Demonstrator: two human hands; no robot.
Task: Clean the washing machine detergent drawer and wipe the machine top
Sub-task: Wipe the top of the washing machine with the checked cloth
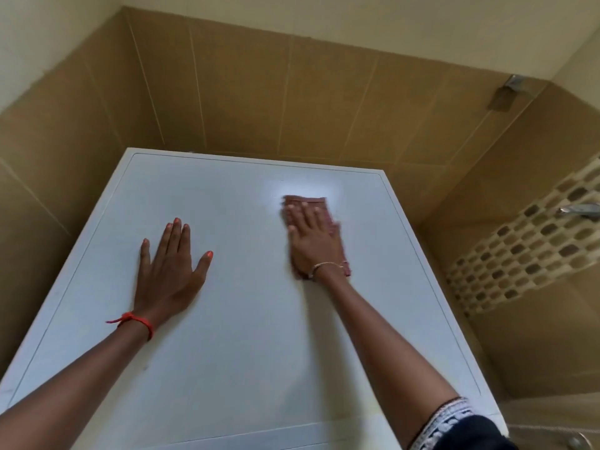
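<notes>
Nearest, at five o'clock in the view, a dark sleeve with white lace trim (454, 423) covers the person's right upper arm. The flat white top panel of the washing machine (243, 336) fills the middle of the view, running from the bottom edge back to the wall. Toward nine o'clock on that panel the left hand (168, 271) lies palm down with fingers straight and spread, holding nothing; a red thread bracelet (136, 321) circles its wrist. Farther back, toward one o'clock on the panel, the right hand (313, 245), slightly blurred, presses flat with straight fingers on a reddish-brown folded cloth (311, 203), whose far edge shows beyond the fingertips. A thin metal bangle (324, 266) rings that wrist. Behind the machine, at twelve o'clock, stand tan ceramic wall tiles (292, 92). At three o'clock a brown-and-beige mosaic tile band (535, 248) runs beneath a metal tap (581, 209).
</notes>
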